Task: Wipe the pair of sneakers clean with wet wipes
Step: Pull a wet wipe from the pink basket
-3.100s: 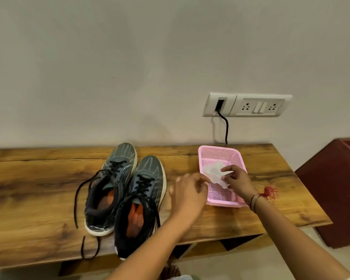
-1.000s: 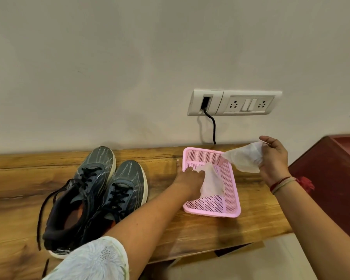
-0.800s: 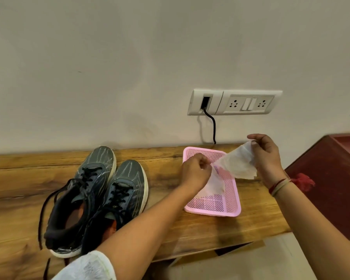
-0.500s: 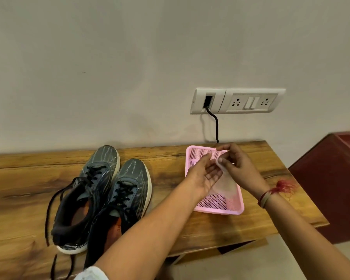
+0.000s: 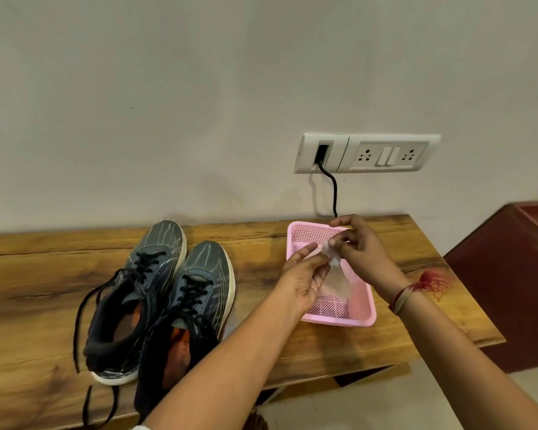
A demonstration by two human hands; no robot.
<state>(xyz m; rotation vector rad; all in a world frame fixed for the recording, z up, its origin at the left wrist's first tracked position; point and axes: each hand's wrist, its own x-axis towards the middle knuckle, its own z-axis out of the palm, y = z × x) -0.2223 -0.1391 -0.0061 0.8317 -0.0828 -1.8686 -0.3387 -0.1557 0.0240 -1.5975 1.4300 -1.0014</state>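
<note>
Now your left hand (image 5: 303,282) and right hand (image 5: 362,254) both pinch the top of a thin white wet wipe (image 5: 336,282); it hangs below your fingertips over a pink plastic mesh basket (image 5: 339,319). Left of your fingers, well apart, the grey-and-black lace-up sneakers (image 5: 199,274) sit together on the wooden bench (image 5: 323,346).

Sneakers counted: 2, far sneaker (image 5: 131,302), near sneaker (image 5: 196,293).
Hands: 2, left hand (image 5: 302,283), right hand (image 5: 364,252).
Wet wipe (image 5: 334,276): 1 seen.
Pink basket (image 5: 339,321): 1.
Wooden bench (image 5: 28,274): 1.
Wall plates: 2, cable plate (image 5: 322,152), socket plate (image 5: 389,153).
Black cable (image 5: 333,187): 1.
Maroon cabinet (image 5: 510,274): 1.
</note>
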